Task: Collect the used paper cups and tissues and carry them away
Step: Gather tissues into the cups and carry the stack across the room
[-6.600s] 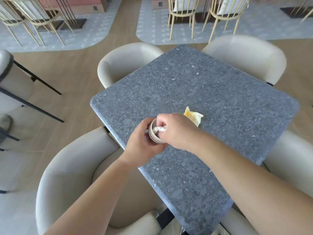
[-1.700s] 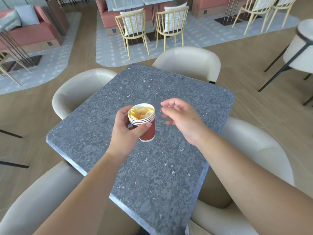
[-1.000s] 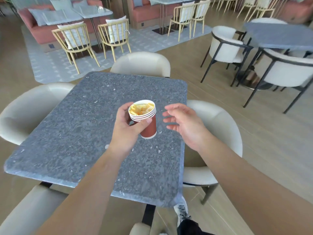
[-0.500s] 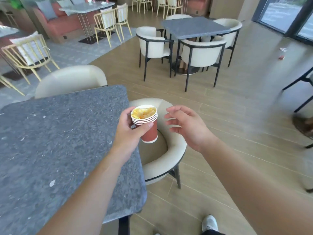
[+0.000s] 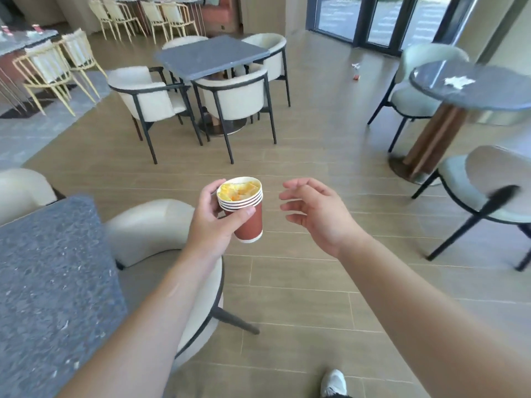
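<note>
Stacked paper cups (image 5: pixel 244 209), stuffed with yellow tissue (image 5: pixel 237 191), are held upright at frame centre, likely so nothing spills while carried. The left hand (image 5: pixel 214 222) is wrapped around them. Just right, the right hand (image 5: pixel 314 214) is kept empty, fingers loosely spread. A grey table (image 5: pixel 43 282) is seen lower left.

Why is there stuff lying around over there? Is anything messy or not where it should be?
Yes. Small bits of litter lie on the floor near the glass doors, and a crumpled white tissue sits on the round table. The stacked paper cups in the left hand stand upright, with nothing spilling.
</note>
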Tool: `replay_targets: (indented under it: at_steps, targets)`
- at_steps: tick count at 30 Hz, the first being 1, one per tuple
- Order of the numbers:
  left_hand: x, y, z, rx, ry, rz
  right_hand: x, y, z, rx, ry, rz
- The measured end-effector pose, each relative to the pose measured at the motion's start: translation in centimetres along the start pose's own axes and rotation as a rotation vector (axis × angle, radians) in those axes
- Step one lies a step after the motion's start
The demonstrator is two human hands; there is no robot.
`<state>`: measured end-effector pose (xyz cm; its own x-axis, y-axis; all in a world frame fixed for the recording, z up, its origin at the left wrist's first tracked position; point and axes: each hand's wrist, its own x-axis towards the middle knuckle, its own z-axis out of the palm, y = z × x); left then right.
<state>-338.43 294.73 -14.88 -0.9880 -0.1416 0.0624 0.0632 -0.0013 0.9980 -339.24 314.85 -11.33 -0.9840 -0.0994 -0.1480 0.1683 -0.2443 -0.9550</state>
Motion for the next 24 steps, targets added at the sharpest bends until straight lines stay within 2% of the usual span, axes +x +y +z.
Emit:
replay_targets:
  at_steps: [15,24]
  targets:
    - [6.1,0.5,26.0,-0.046,-0.32,0.001,0.4,-6.4,-22.9,0.088,0.295,-0.099]
    - [8.0,0.5,34.6,-0.079,-0.489,-0.017,-0.2,-7.9,-30.3,0.143,0.448,-0.147]
